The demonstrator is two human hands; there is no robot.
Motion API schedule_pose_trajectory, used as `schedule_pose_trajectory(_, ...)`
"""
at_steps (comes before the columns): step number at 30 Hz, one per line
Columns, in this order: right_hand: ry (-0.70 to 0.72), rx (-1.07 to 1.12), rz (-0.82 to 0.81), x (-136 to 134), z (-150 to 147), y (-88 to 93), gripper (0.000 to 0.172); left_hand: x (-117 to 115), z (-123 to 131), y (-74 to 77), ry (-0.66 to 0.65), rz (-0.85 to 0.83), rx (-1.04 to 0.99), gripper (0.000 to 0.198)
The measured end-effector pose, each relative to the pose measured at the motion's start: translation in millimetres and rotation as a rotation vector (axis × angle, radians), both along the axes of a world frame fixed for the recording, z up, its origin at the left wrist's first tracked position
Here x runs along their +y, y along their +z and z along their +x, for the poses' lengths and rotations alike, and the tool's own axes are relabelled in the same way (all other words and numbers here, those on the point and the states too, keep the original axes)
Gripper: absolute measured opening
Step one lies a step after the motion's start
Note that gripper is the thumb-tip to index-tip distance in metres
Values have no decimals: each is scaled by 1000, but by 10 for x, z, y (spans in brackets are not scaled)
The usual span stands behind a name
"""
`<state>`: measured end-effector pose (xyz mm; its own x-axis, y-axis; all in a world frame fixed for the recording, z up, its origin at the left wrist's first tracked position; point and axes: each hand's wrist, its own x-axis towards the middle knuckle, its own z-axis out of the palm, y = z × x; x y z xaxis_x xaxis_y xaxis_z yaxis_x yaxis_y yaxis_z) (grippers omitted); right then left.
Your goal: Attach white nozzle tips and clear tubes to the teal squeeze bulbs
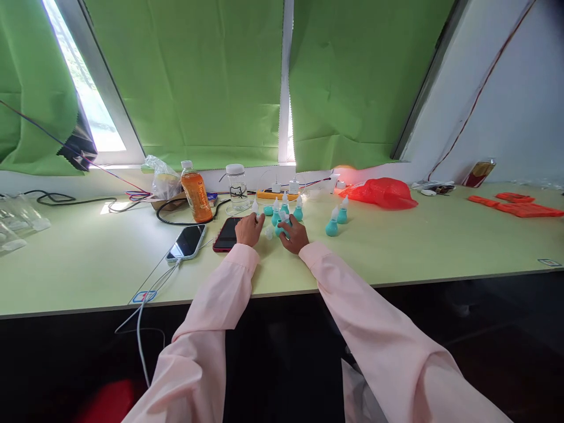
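Observation:
My left hand (249,230) is closed on a small translucent nozzle tip (255,207), which points up past the fingers. Close beside it, my right hand (294,235) has its fingers around a teal squeeze bulb (279,230) with a whitish piece at its top; the fingers partly cover it. Just behind the hands stand several teal bulbs with pointed nozzles (298,210). A teal bulb without a visible nozzle (268,210) lies among them. Between the hands a small clear piece (268,234) rests on the table. Two more nozzled bulbs, one of them this bulb (332,227), stand to the right.
A dark phone (226,234) lies left of my left hand, beside a white-edged phone (187,242) with cables. Farther back are a tea bottle (196,194), a lidded clear jar (238,191) and a red plastic bag (382,192). The table's front edge (282,292) runs below my wrists.

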<state>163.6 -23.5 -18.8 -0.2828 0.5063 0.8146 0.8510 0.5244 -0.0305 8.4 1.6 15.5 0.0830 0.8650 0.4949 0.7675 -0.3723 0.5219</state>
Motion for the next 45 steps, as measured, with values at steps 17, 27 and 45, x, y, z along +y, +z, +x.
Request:
schedule_pose_trajectory(17,-35,149,-39,32,-11,-12,48,77,-30,-237,7,49,449,37)
schedule_pose_trajectory(27,-23,120,-60,31,-5,-13,46,124,-10,-240,-10,213,302,31)
schedule_pose_trajectory(45,-38,141,3,91,-19,-62,22,-76,85,-90,-287,498,316,23)
